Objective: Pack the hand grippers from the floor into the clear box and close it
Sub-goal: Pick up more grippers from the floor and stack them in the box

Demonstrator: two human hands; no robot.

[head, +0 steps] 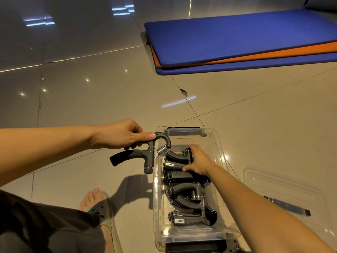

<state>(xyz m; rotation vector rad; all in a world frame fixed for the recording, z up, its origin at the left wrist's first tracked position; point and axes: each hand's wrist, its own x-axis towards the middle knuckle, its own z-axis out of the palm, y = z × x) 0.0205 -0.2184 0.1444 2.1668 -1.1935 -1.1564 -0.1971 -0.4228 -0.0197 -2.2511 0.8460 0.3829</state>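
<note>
Glossy beige floor [91,99] tiles run back to a stack of blue and orange mats [237,37] at the far right. The clear box [184,137] stands open on the tiles before the person, its lid [282,189] lying flat on the floor just to its right. The left hand [125,136] is closed round the upper handle of 1 hand gripper [145,156], holding it in the air at the box's left rim with the spring end toward the box. The right hand [198,161] is inside the box, fingers and thumb curled over the packed grippers [184,190], which lie in a loose black jumble along most of the bottom. Fit looks like the main risk: if this gripper goes in on top with its hooked handle or knob proud of the rim, the lid probably will not seat. Its spring could also catch on a neighbour's handle and drag the pile askew, and the right hand sits in the way of the drop.
</note>
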